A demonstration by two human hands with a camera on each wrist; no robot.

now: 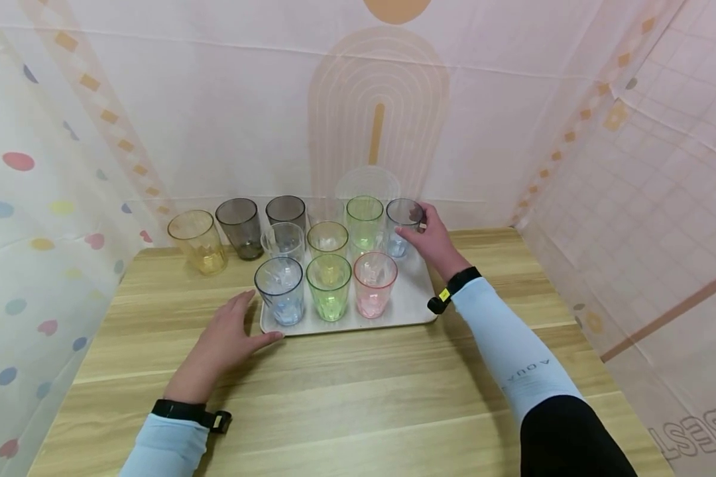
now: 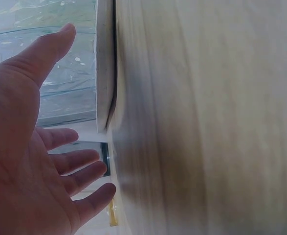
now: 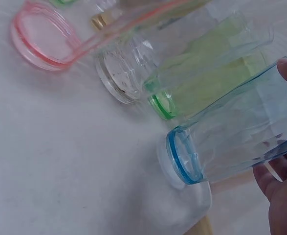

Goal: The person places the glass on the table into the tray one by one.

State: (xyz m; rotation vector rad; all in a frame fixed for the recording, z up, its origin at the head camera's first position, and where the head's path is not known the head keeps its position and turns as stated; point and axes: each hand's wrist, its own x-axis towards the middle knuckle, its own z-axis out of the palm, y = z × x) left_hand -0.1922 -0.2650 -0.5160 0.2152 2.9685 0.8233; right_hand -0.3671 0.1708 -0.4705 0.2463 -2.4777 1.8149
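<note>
At the tray's back right corner, my right hand (image 1: 438, 244) grips a clear blue glass (image 1: 397, 246) between thumb and fingers. In the right wrist view this glass (image 3: 231, 134) is upright relative to the white tray (image 3: 75, 161), its base at or just over the surface; contact is unclear. My left hand (image 1: 223, 338) lies beside the front left corner of the tray (image 1: 414, 301), fingers extended and thumb spread, holding nothing. Nearest to it stands another blue glass (image 1: 283, 301). A green glass (image 1: 329, 301) and a pink glass (image 1: 374, 301) continue the front row.
Behind are a yellow glass (image 1: 328, 242), clear glasses (image 1: 283, 242), a grey glass (image 1: 286, 212) and a green glass (image 1: 365, 222). Left of the tray, a yellow glass (image 1: 203, 248) and a grey glass (image 1: 241, 228) stand on the wooden table (image 1: 358, 404). A patterned cloth (image 1: 244, 119) hangs behind.
</note>
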